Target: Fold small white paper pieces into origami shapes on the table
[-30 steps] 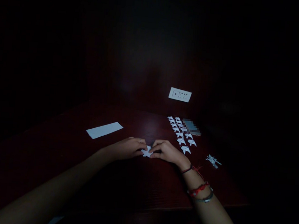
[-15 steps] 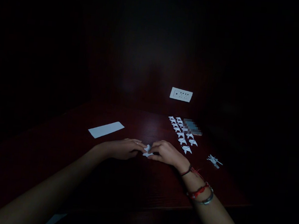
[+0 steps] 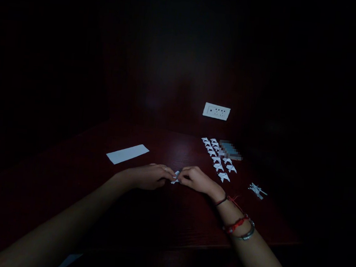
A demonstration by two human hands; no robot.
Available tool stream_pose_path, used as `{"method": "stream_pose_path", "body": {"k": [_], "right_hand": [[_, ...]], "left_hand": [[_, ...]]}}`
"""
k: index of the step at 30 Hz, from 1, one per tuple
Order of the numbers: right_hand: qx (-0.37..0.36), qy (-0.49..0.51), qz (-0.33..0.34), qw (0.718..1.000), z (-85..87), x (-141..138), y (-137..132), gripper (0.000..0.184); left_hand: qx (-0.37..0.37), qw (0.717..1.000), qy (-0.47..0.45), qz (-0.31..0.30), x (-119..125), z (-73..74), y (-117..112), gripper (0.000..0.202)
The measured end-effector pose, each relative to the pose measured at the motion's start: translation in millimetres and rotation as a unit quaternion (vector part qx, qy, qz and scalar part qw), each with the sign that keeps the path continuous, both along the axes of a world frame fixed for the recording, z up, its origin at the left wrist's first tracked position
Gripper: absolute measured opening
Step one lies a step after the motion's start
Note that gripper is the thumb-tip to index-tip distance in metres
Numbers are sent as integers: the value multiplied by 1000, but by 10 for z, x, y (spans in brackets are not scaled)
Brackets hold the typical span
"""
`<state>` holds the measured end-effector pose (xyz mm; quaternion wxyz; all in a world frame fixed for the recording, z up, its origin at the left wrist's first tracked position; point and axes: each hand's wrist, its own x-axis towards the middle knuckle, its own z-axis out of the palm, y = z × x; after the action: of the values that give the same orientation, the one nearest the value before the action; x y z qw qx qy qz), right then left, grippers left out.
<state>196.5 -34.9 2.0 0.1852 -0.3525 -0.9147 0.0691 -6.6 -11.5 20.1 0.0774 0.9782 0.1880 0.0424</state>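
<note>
A small folded piece of white paper point(image 3: 176, 177) lies on the dark red table point(image 3: 157, 215), pinched from both sides. My left hand point(image 3: 148, 176) presses it with closed fingertips on the left; a ring shows on one finger. My right hand point(image 3: 196, 179) pinches it from the right, and red and dark bracelets circle that wrist. Most of the paper piece is hidden between my fingers.
Two rows of several small folded white paper shapes point(image 3: 219, 160) lie to the right, next to a blurred flat object point(image 3: 230, 150). A white paper strip point(image 3: 127, 153) lies at the left. Another folded paper piece point(image 3: 257, 190) sits far right. A white wall socket point(image 3: 216, 111) is behind.
My fingertips have closed in on the paper piece, so less of it shows than a second ago. Both hands stay in nearly the same spot.
</note>
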Motion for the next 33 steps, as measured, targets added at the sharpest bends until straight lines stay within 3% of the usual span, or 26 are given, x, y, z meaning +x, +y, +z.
{"method": "stream_pose_path", "body": {"k": [9, 21, 25, 33], "right_hand": [[-79, 60, -48, 994, -56, 27, 56, 15], [-93, 84, -55, 991, -91, 32, 93, 17], [-103, 87, -49, 990, -61, 33, 85, 17], [-128, 88, -53, 986, -28, 46, 67, 16]], "left_hand": [[-53, 998, 2, 43, -46, 36, -37, 43], [-67, 998, -1, -8, -66, 59, 1, 49], [-86, 996, -1, 0, -75, 75, 1, 52], [-83, 996, 5, -39, -82, 21, 64, 64]]}}
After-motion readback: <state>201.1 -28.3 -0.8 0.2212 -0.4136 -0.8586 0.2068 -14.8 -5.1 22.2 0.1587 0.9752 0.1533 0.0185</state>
